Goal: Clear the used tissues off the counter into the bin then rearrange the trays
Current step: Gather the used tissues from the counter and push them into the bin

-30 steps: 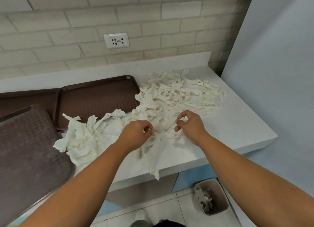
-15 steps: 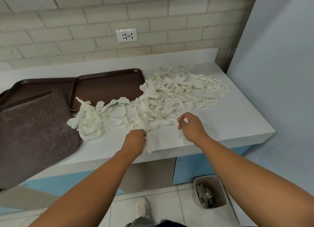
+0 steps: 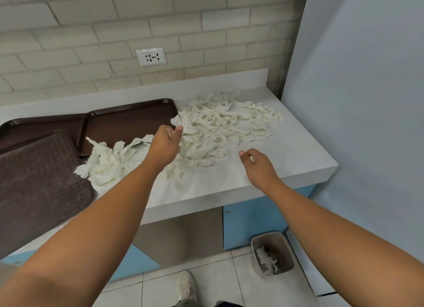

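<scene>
Head: crumpled tissues [image 3: 218, 127], textured brown trays [image 3: 128, 123]

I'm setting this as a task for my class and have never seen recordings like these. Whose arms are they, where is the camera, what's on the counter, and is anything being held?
There is no machine here. A person works with bare hands, and every picture comes from one wide-angle camera worn on their head, looking forward and down. That is why the left hand and right hand reach away from you. On the white counter lie crumpled used tissues next to brown trays. A small bin stands on the floor below. The left hand is over the tissues and the right is beside them. Whether either grips a piece is unclear.
</scene>
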Action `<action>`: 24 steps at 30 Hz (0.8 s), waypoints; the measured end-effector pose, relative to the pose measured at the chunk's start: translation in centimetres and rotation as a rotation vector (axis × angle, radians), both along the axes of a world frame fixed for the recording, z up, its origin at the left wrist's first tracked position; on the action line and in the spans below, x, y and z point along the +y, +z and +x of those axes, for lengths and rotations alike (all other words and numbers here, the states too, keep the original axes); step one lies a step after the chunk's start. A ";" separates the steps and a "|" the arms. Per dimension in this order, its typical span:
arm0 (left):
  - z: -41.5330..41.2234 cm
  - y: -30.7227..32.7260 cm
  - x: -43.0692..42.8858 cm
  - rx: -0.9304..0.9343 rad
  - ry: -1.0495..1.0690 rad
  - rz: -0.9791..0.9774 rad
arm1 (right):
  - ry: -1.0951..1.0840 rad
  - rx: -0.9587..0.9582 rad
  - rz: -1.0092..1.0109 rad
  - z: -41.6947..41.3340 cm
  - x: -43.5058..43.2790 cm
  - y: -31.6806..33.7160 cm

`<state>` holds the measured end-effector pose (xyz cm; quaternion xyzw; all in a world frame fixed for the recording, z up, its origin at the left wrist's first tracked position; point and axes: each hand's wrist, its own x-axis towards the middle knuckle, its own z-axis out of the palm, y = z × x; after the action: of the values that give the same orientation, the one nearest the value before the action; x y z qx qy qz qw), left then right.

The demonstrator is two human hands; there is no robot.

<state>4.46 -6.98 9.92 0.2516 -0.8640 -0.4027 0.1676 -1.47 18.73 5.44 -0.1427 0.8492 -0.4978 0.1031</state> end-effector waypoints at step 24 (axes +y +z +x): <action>-3.5 -9.0 22.5 -0.173 -0.635 0.105 | -0.417 -0.158 0.019 4.4 15.0 -8.6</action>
<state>1.00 15.52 0.94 0.0115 -0.8883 -0.4560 -0.0536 2.93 33.74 -3.13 0.0764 0.8544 -0.5098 0.0653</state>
